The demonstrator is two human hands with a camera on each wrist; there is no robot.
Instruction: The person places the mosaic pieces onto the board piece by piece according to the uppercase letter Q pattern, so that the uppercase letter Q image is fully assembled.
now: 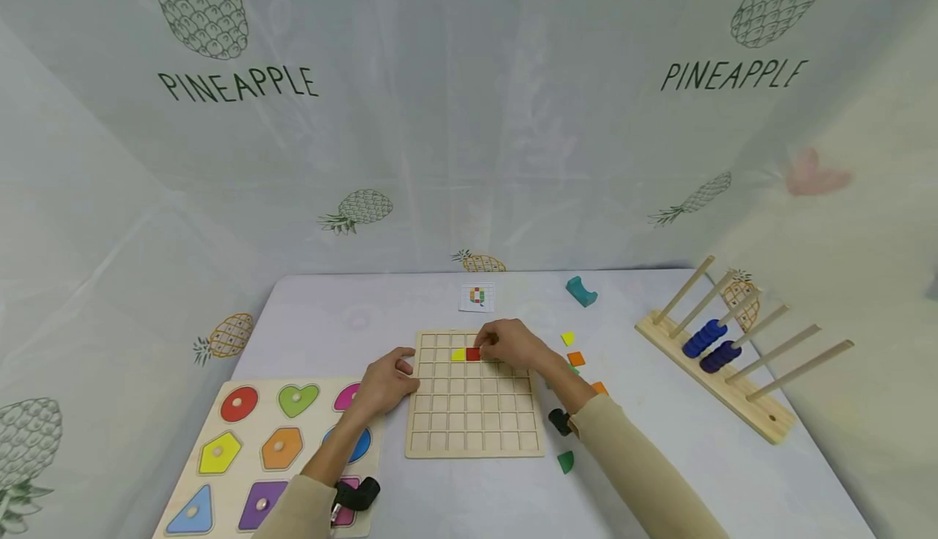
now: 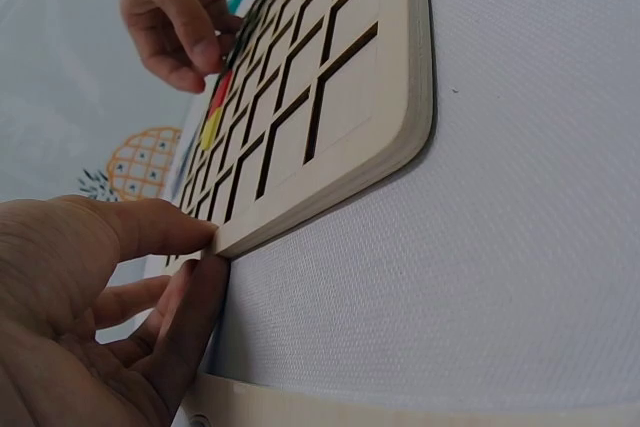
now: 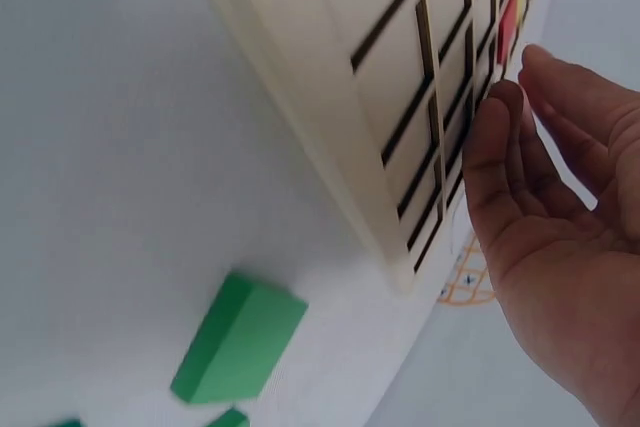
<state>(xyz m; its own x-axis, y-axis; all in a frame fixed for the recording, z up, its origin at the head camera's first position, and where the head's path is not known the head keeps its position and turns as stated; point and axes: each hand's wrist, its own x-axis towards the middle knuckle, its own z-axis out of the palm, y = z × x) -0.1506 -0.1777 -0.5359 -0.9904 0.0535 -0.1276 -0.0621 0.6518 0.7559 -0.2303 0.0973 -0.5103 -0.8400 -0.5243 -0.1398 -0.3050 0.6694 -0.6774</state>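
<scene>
On the table lies a square wooden grid board (image 1: 432, 425). A yellow piece (image 1: 458, 355) and a red square piece (image 1: 472, 354) sit side by side in cells near its far edge. My left hand (image 1: 391, 380) pinches the board's left edge between thumb and finger, seen closely in the left wrist view. Just right of the red piece, my right hand (image 1: 510, 343) hovers low over the board, its fingers loosely bent. Its fingertips are close to the red piece (image 3: 508, 29) in the right wrist view, and I see nothing held between them.
Behind the board lies a pattern card (image 1: 477, 297), with a teal curved block (image 1: 581, 291) to its right. Loose yellow, orange and green pieces (image 1: 566, 462) lie right of the board. A shape puzzle (image 1: 249, 441) is at left, a wooden peg rack (image 1: 718, 368) at right.
</scene>
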